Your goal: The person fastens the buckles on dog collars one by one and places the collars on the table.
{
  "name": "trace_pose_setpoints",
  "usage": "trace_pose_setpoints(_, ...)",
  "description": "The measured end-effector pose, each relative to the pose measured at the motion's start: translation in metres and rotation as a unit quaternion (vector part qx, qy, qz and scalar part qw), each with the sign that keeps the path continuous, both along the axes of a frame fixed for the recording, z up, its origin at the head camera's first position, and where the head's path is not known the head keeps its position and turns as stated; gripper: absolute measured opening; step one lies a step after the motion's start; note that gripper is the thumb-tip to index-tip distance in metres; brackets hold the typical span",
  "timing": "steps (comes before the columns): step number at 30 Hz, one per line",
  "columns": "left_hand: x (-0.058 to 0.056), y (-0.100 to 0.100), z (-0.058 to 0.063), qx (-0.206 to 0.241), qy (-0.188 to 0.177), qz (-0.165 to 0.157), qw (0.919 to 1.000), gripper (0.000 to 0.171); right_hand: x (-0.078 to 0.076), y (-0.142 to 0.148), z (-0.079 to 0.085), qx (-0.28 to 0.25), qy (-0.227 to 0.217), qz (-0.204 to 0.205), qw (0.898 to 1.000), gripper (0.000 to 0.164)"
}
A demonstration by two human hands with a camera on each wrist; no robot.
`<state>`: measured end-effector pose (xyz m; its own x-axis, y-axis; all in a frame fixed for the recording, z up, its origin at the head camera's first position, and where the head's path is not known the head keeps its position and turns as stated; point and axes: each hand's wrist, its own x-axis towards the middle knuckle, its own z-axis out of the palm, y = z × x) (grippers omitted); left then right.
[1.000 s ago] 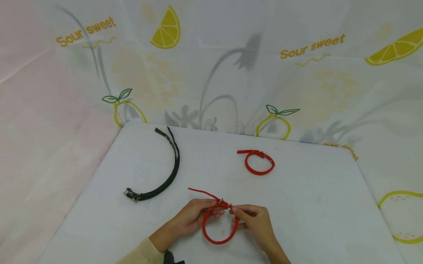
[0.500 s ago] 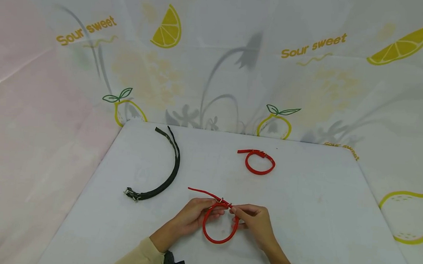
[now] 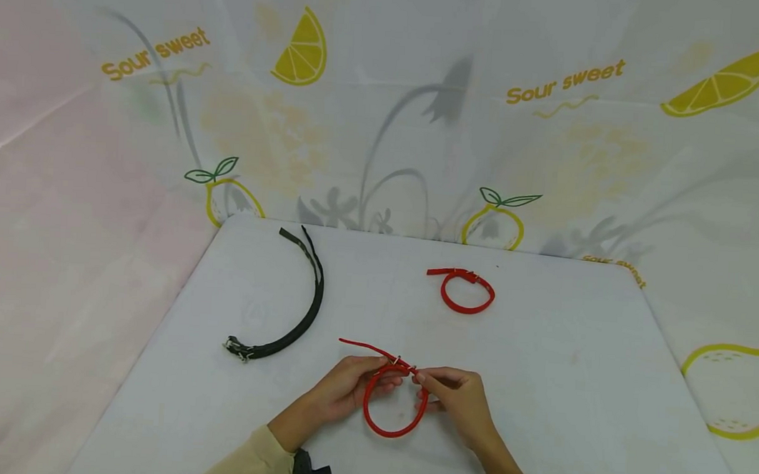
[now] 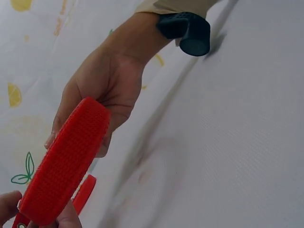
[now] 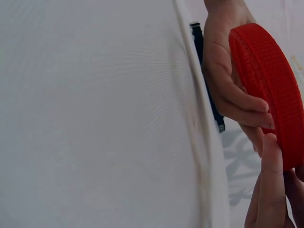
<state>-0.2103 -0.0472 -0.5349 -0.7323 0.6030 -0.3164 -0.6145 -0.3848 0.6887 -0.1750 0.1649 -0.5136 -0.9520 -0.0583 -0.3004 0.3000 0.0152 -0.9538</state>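
Note:
Low in the middle of the head view, both hands hold a red collar (image 3: 390,434) of woven webbing, bent into a ring. The left hand (image 3: 344,387) grips it around the metal ring at its top left, where the thin strap end sticks out to the left. The right hand (image 3: 464,401) pinches the strap near the buckle, at the top right of the ring. In the left wrist view the collar (image 4: 66,161) shows its broad outer face, partly covering the right hand behind it. The right wrist view has the collar (image 5: 278,90) between the two hands' fingers.
A black collar (image 3: 315,302) with metal fittings lies curved at the left of the white table (image 3: 576,419). Farther back, right of centre, lies a second red collar (image 3: 466,310), buckled into a loop. A lemon-print cloth (image 3: 385,123) hangs behind the table.

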Motion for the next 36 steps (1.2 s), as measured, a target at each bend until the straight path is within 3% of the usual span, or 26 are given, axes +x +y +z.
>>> trace_pose_setpoints(7, 0.000, -0.005, -0.004, -0.026, 0.055, -0.010, 0.9981, 0.032, 0.001, 0.004, 0.000, 0.017, 0.007, 0.004, 1.000, 0.028)
trace_pose_setpoints(14, -0.001, -0.007, -0.007, -0.085, 0.097, 0.020, 0.9915, 0.032, 0.002, 0.012, 0.019, 0.042, 0.021, 0.017, 0.999, 0.022)
trace_pose_setpoints(19, -0.001, -0.010, -0.003, -0.089, 0.083, 0.032, 0.9921, 0.034, 0.003, 0.012, 0.026, 0.047, 0.031, 0.015, 0.998, 0.023)
trace_pose_setpoints(28, -0.001, -0.019, -0.007, -0.079, 0.086, -0.018, 0.9930, 0.043, -0.002, 0.019, 0.012, 0.004, 0.046, -0.004, 0.999, 0.025)
trace_pose_setpoints(32, -0.001, -0.017, -0.009, -0.098, 0.095, 0.007, 0.9907, 0.042, -0.002, 0.021, 0.007, -0.003, 0.049, -0.003, 0.999, 0.028)
trace_pose_setpoints(36, -0.001, -0.014, -0.005, -0.138, 0.114, 0.040, 0.9830, 0.039, 0.000, 0.026, 0.006, 0.003, 0.071, -0.005, 0.997, 0.026)
